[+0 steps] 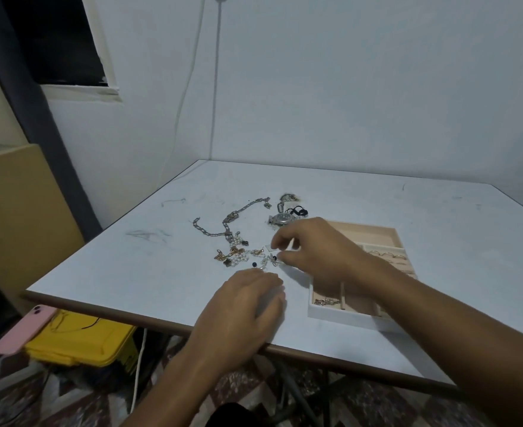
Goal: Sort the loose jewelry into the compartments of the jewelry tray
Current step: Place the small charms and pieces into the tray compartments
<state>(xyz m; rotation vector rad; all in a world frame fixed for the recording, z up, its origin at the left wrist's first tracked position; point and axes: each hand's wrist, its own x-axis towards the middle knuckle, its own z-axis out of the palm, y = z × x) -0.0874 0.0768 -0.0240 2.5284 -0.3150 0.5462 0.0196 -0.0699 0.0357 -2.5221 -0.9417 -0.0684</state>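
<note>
Loose jewelry lies in the middle of the white table (149, 272): a silver chain (223, 221), a pearl and gold cluster (235, 255), a silver watch (281, 218) and small earrings (267, 260). The beige jewelry tray (389, 235) sits to the right, partly hidden by my right arm, with rings (389, 255) in its slots and a gold chain (326, 302) in a near compartment. My right hand (315, 254) hovers over the small earrings, thumb and forefinger pinched on a small clear piece (269, 248). My left hand (244, 306) rests flat on the table, fingers together, holding nothing.
A black hair tie (297, 210) and a silver clip (286, 198) lie behind the watch. Below the table's left edge sit a yellow case (81, 343) and a pink phone (22, 329). White walls close the corner behind the table.
</note>
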